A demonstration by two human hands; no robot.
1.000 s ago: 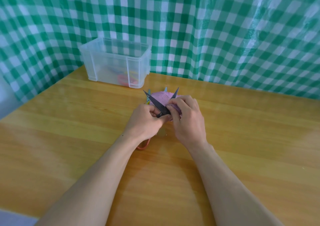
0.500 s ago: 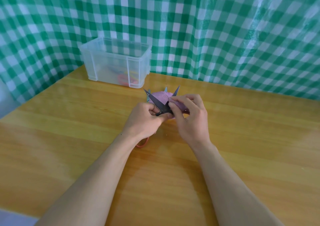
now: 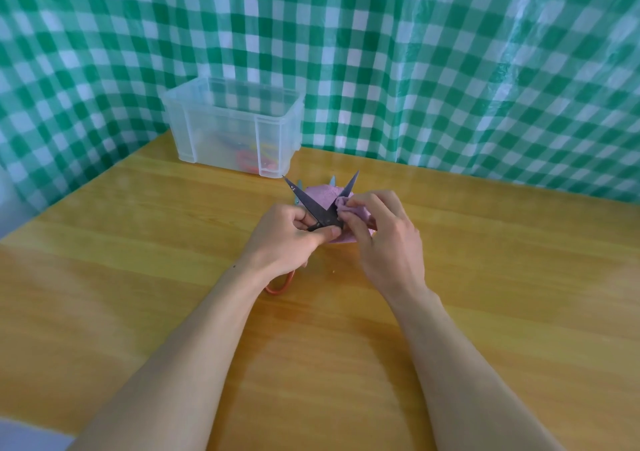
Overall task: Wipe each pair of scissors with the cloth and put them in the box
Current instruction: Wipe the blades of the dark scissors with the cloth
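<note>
Your left fingers (image 3: 300,215) and thumb curl round the scissors (image 3: 309,202) just below the pivot, so your left hand (image 3: 284,242) holds them with the 2 dark blades spread in a wide V, tips pointing away from you. Your right fingers (image 3: 369,203) pinch a bunched fold of the pink cloth (image 3: 322,194) against the base of the right blade, close to the pivot. Your right hand (image 3: 388,246) arches over the rest of the cloth, which lies on the wooden table (image 3: 138,242) beneath the blades. An orange handle loop (image 3: 280,286) shows from under your left wrist. 2 teal tips (image 3: 333,181) poke out past the far edge of the cloth; you cannot tell what they belong to. The clear plastic box (image 3: 225,128) stands open at the far left of the table, well apart from your hands, with red and yellow shapes (image 3: 246,158) showing dimly through its wall. A green checked sheet (image 3: 433,69) hangs behind the table
</note>
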